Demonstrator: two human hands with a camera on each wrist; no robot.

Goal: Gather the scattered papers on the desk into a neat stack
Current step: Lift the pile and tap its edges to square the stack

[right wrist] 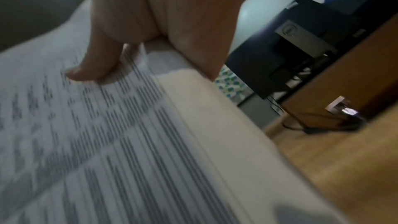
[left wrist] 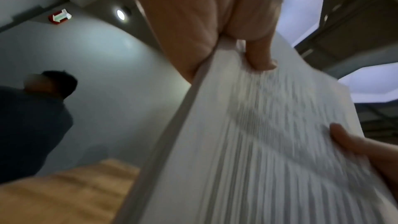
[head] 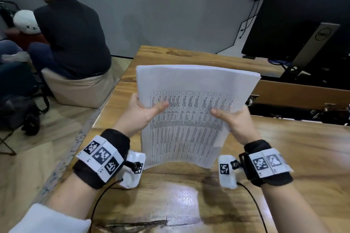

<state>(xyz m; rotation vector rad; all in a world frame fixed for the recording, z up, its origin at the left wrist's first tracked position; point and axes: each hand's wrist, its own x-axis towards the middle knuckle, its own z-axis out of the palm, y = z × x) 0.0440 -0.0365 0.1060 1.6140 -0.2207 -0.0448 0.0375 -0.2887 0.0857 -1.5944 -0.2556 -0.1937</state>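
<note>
The person held the stack of papers (head: 185,111) upright between both hands, above the wooden bench (head: 303,157). The left hand (head: 141,112) gripped the left edge of the stack, with its thumb laid across the printed front sheet and the fingers hidden behind the pages. The right hand (head: 233,119) gripped the right edge in the same way, thumb on the front, fingers behind. The sheets bent a little toward the person, and the lower edge of the stack hung just over the bench; I could not tell if it touched the wood. The front sheet carried a printed table in fine lines. In both wrist views the thumb pressed on the paper, but the pictures were blurred. Behind the bench stood a dark monitor (head: 295,21), and to the left another person (head: 73,36) sat on a beige seat (head: 79,89), turned away.
</note>
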